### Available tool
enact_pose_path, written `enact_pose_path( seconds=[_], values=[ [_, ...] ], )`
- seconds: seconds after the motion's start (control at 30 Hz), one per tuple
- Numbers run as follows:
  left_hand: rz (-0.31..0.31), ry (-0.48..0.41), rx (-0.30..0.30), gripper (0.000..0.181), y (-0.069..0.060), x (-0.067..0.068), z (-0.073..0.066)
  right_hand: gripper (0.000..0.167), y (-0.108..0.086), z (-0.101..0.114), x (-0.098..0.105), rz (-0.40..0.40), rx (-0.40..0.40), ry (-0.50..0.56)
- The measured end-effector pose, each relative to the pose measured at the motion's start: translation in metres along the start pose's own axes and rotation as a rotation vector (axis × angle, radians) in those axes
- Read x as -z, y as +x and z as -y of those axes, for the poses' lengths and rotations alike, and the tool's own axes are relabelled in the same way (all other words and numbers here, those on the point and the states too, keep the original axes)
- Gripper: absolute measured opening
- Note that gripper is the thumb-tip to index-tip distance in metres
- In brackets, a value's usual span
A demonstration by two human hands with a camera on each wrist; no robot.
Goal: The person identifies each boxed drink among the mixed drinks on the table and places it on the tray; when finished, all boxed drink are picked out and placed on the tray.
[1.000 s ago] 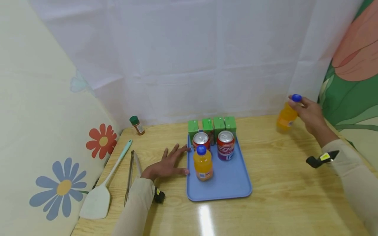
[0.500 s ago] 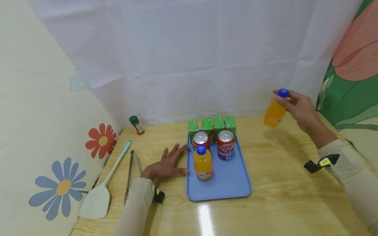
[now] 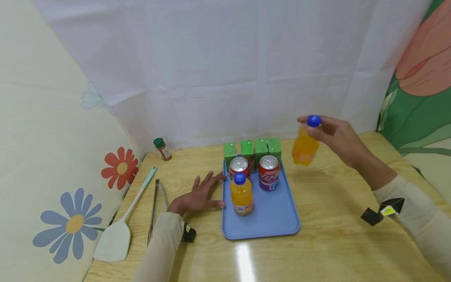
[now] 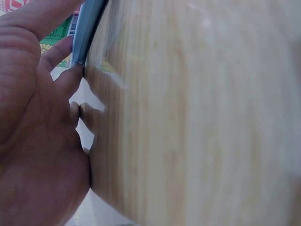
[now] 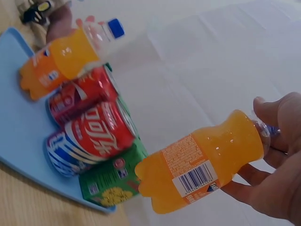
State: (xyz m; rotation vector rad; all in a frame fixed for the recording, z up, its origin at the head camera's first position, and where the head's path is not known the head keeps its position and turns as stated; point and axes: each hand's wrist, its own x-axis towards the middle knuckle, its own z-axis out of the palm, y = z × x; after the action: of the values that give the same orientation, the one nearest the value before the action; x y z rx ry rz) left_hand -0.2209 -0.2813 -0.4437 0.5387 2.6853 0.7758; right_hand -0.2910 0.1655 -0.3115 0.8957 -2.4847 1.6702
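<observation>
My right hand [image 3: 340, 139] grips an orange soda bottle [image 3: 305, 147] near its blue cap, holding it in the air to the right of the blue tray [image 3: 267, 225]. In the right wrist view that bottle [image 5: 202, 162] is tilted, its barcode label showing. My left hand [image 3: 199, 196] rests on the table with fingers spread, its fingertips at the tray's left edge. On the tray a second orange soda bottle [image 3: 242, 197] stands upright, in front of one soda can [image 3: 239, 166] and left of another soda can [image 3: 269, 173]. Several green drink cartons [image 3: 260, 149] line the tray's back.
At the left lie a pale spatula [image 3: 114, 241] and metal tongs [image 3: 155, 207]. A small jar with a green lid [image 3: 163, 149] stands at the back left. A white cloth [image 3: 211, 78] hangs behind the wooden table [image 3: 334, 219].
My right hand has lifted the orange soda bottle off the table at the right and carried it left, closer to the tray. My left hand has stayed in place.
</observation>
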Motion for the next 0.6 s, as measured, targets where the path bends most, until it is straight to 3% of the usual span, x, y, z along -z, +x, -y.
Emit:
enact_pose_path(
  seconds=[0.6],
  values=[
    [0.003,-0.009,0.014,0.09,-0.002,0.0,-0.002,0.034,-0.024,0.003,-0.061,0.302,0.074,0.153]
  ],
)
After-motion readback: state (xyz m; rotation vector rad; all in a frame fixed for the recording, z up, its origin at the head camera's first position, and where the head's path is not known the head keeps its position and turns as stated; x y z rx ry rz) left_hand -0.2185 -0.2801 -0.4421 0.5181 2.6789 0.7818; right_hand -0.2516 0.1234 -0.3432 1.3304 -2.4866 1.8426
